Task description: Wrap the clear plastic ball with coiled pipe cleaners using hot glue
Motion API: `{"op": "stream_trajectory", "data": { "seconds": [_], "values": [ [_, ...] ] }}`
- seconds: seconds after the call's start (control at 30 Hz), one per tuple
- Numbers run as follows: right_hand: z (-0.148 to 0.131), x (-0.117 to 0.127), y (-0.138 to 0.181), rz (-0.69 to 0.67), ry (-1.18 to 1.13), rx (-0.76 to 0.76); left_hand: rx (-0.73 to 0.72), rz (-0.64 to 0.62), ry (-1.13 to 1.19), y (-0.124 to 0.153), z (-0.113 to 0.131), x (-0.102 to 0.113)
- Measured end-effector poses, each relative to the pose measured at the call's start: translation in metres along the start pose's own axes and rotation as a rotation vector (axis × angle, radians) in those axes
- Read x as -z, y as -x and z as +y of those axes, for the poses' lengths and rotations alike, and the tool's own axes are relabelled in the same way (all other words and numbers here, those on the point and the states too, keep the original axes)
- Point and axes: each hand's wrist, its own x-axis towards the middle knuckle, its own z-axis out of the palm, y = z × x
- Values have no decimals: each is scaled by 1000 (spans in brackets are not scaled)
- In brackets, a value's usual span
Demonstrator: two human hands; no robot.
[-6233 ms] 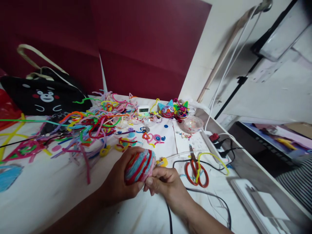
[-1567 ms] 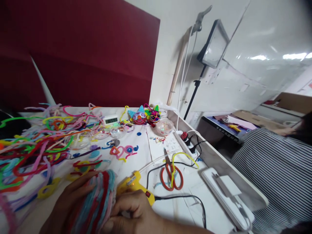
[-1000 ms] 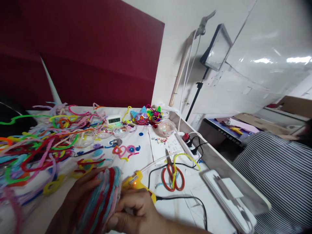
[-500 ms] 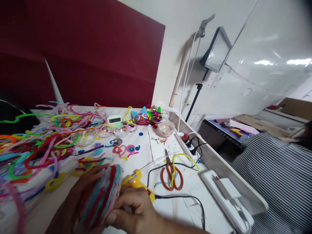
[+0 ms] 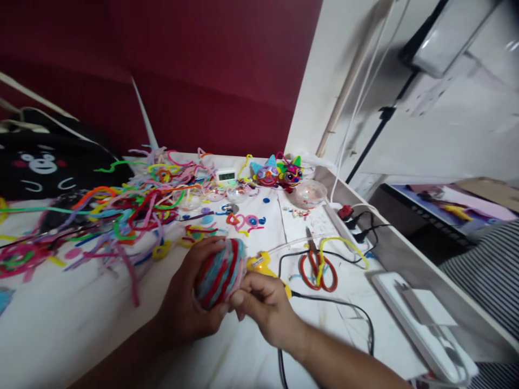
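My left hand (image 5: 184, 308) is wrapped round a ball (image 5: 220, 273) wound from red, blue and pink fuzzy pipe cleaners, held just above the white table (image 5: 81, 329). My right hand (image 5: 265, 308) has its fingers pinched against the ball's right side. What the pinch holds is hidden. A yellow glue gun (image 5: 263, 266) with a lit orange light lies on the table right behind my right hand, its black cord (image 5: 344, 305) trailing right.
A heap of loose coloured pipe cleaners (image 5: 121, 216) covers the left. Orange scissors (image 5: 318, 267), a power strip (image 5: 351, 229), a small digital clock (image 5: 226, 175), two finished colourful figures (image 5: 278, 174), clear bowls (image 5: 310, 193). A black bag (image 5: 44, 167) far left. A person's striped sleeve (image 5: 492, 275) at right.
The view has swung left and down, so my hands and the ball sit nearer the middle. The grip on the ball looks the same; the glue gun lies where it was.
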Motion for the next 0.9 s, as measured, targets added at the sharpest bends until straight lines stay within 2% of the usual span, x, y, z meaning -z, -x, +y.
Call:
{"op": "stream_trajectory", "data": {
  "seconds": [0.17, 0.27, 0.47, 0.67, 0.9],
  "values": [
    [3, 2, 2, -24, 30, 32, 64, -2, -3, -1, 0, 2],
    [1, 3, 3, -28, 31, 34, 31, -25, -22, -3, 1, 4],
    [1, 2, 1, -16, -27, -7, 10, 9, -2, -1, -5, 2],
    [2, 4, 0, 12, -75, -50, -16, -31, -6, 0, -3, 1],
    [3, 4, 1, 1, -59, -46, 19, 11, 71, 1, -1, -1]
  ]
}}
